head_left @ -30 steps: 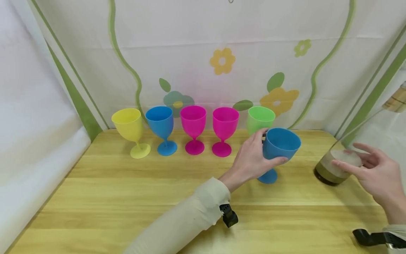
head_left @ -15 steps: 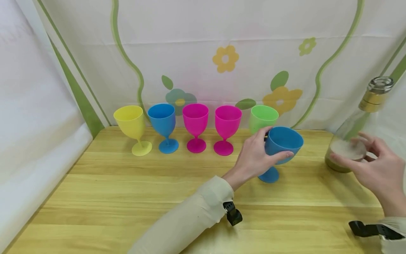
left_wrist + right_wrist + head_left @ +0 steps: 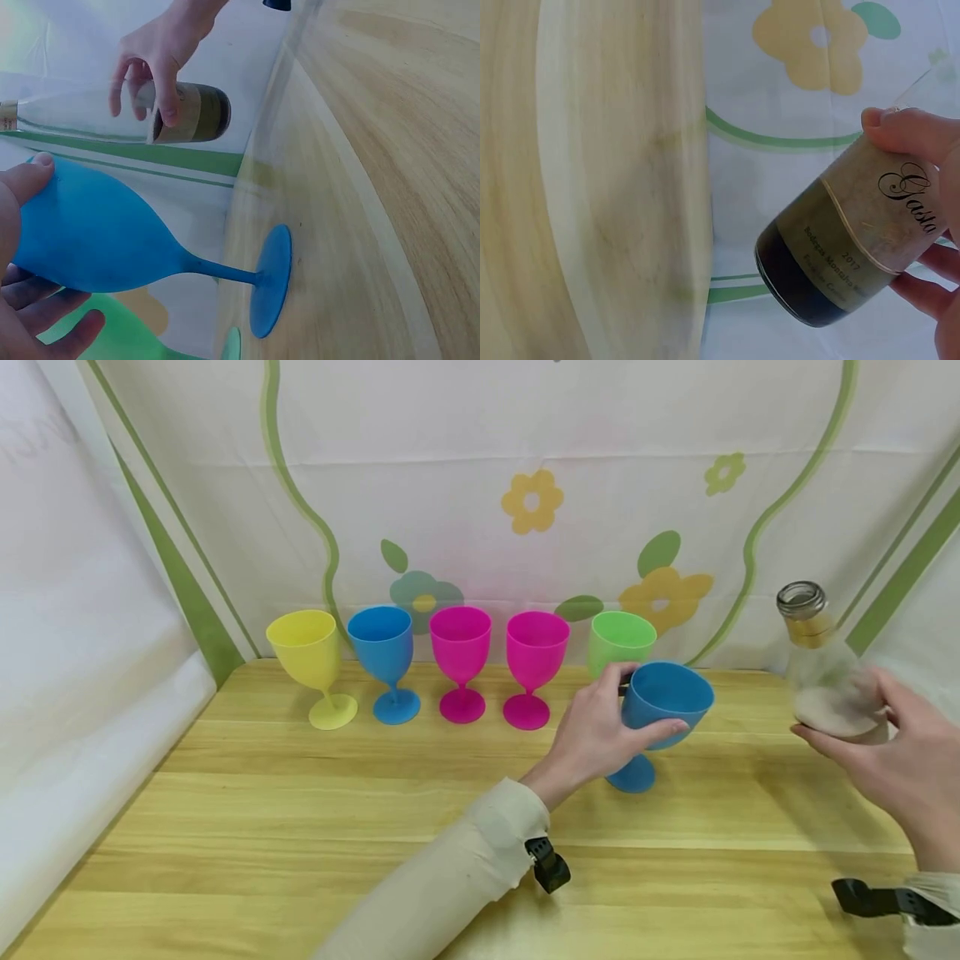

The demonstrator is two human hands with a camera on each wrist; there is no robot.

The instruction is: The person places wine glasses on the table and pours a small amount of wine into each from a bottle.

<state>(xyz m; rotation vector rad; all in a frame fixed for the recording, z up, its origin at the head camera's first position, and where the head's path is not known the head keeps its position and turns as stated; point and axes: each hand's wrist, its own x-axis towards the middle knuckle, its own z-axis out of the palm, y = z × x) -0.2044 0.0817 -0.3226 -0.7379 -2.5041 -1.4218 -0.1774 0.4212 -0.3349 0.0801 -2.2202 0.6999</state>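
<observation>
My left hand (image 3: 592,739) grips the bowl of a blue plastic goblet (image 3: 670,714), thumb along its near side. In the left wrist view the goblet's foot (image 3: 271,281) is right at the wooden tabletop. On the right, my right hand (image 3: 900,768) holds a clear glass wine bottle (image 3: 821,681) around its lower body. The bottle is off the table, its uncorked mouth leaning left towards the goblet but apart from it. A label with script lettering (image 3: 911,199) shows in the right wrist view.
A row of goblets stands along the back of the table (image 3: 300,843): yellow (image 3: 303,652), blue (image 3: 382,647), two magenta (image 3: 461,643) and a light green one (image 3: 618,639), partly hidden behind my left hand. A flowered white cloth (image 3: 450,510) hangs behind them.
The bottle has risen off the table, and its neck has swung from leaning right to leaning left. My left hand holds the blue goblet in nearly the same place.
</observation>
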